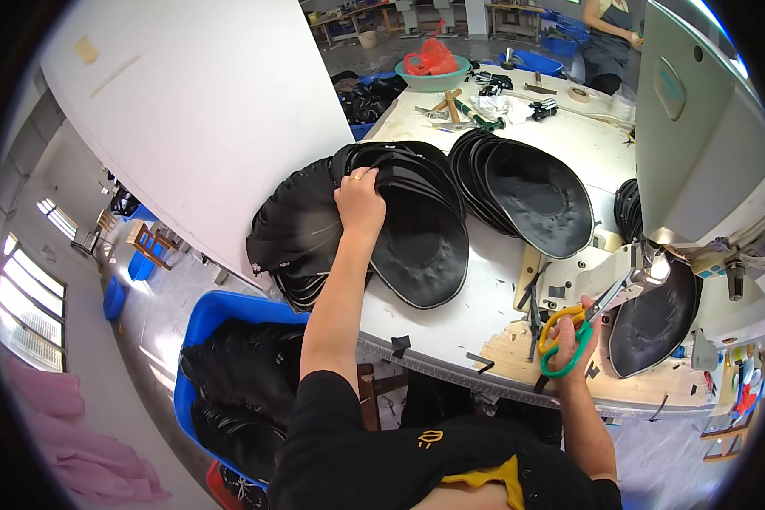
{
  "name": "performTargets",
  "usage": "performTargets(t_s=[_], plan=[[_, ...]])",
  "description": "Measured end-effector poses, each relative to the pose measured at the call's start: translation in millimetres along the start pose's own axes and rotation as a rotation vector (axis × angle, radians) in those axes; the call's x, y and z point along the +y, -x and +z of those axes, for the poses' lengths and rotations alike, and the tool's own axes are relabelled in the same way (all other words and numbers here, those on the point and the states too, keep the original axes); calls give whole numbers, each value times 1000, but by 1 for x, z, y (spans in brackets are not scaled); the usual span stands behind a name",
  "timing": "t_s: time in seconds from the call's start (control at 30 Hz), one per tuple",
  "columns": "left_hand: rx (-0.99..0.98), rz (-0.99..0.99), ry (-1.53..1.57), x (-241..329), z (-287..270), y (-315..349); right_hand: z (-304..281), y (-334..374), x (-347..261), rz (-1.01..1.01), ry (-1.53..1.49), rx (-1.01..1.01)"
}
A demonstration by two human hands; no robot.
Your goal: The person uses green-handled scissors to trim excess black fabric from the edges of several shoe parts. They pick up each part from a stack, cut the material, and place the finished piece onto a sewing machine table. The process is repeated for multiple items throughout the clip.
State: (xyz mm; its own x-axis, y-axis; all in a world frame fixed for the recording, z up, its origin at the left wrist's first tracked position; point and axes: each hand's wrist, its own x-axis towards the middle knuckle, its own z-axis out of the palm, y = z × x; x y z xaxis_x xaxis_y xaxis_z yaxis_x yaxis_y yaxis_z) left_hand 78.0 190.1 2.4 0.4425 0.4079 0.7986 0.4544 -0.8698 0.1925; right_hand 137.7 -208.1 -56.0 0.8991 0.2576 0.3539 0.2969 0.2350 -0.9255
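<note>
"Two stacks of black oval moulded pieces lie on your white worktable (484,289). Which does your left hand (359,200) touch?"

"Your left hand rests flat, fingers spread, on the fanned left stack of black ovals (399,229) at eleven o'clock, pressing rather than clamping. The second black stack (535,191) sits just beside it at one o'clock."

"And your right hand (569,340)?"

"At four o'clock it is closed through the loops of yellow-and-green-handled scissors (574,327), blades pointing toward another black oval piece (654,319) under the grey sewing machine (697,144). A blue plastic bin (197,323) sits at eight o'clock."
</note>
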Motion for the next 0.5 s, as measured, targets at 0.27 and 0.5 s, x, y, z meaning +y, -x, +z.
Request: performTargets(t_s=[0.27, 0.5], plan=[[418, 226, 330, 30, -69, 37, -1, 0, -1, -20, 23, -11], [537, 279, 368, 39, -88, 78, -1, 2, 2, -43, 9, -7]])
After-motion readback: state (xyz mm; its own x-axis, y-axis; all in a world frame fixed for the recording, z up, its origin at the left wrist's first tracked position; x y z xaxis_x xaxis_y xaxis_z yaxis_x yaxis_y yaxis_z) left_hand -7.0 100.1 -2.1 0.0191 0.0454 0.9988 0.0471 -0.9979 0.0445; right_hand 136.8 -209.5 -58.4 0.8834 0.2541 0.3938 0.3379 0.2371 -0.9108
